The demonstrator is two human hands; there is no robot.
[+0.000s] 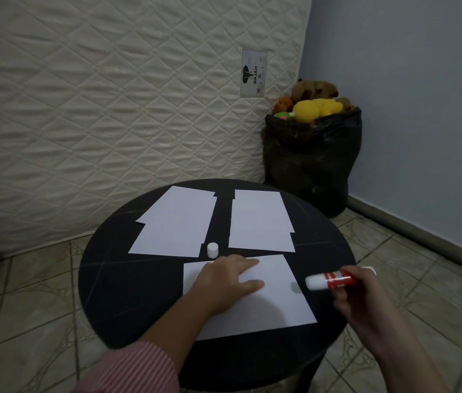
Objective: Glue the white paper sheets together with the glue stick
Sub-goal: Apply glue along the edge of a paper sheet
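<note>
A white paper sheet (269,304) lies at the near side of the round black table (104,279). My left hand (224,282) rests flat on its left part, fingers spread. My right hand (366,302) grips a red and white glue stick (329,280), uncapped, its white tip pointing left just above the sheet's right edge. The white cap (212,250) stands upright beyond the sheet. Two stacks of white sheets lie farther back, one on the left (175,225) and one on the right (261,222).
A quilted mattress (110,109) leans upright behind the table. A black bag (312,163) stuffed with plush toys stands in the corner at the right, against a blue wall. The floor is tiled.
</note>
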